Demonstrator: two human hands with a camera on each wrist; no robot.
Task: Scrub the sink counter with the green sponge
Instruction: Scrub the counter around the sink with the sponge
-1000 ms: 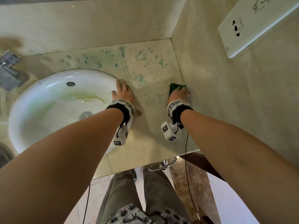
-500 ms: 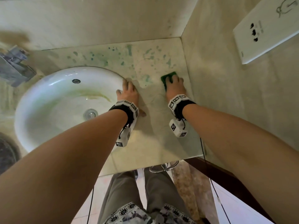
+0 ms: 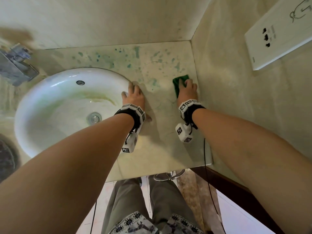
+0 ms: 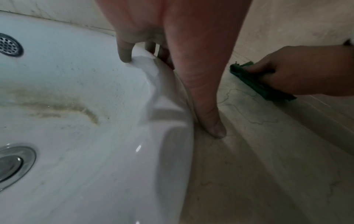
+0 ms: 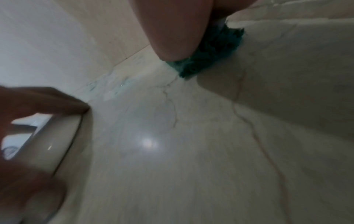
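The green sponge [image 3: 178,83] lies flat on the beige marble counter [image 3: 168,135], near the right wall. My right hand [image 3: 187,90] grips it and presses it down, fingers on top and thumb [image 5: 178,30] at its side. Seen from the left wrist, the sponge [image 4: 254,82] sits under the right hand [image 4: 306,72]. Green stains [image 3: 152,81] speckle the counter behind and to the left of the sponge. My left hand [image 3: 134,95] rests on the white sink rim [image 4: 149,60], with its fingers [image 4: 124,53] draped over the edge and its thumb [image 4: 212,121] on the counter.
The round white sink [image 3: 50,125] fills the left side, with a chrome faucet [image 3: 15,65] behind it. Tiled walls close in the back and right, and a white socket plate [image 3: 278,36] hangs on the right wall. The counter's front edge [image 3: 160,174] lies just ahead of my legs.
My right hand slid the sponge left, away from the right wall, and a little toward the back, then hardly moved. The left hand stayed on the sink rim.
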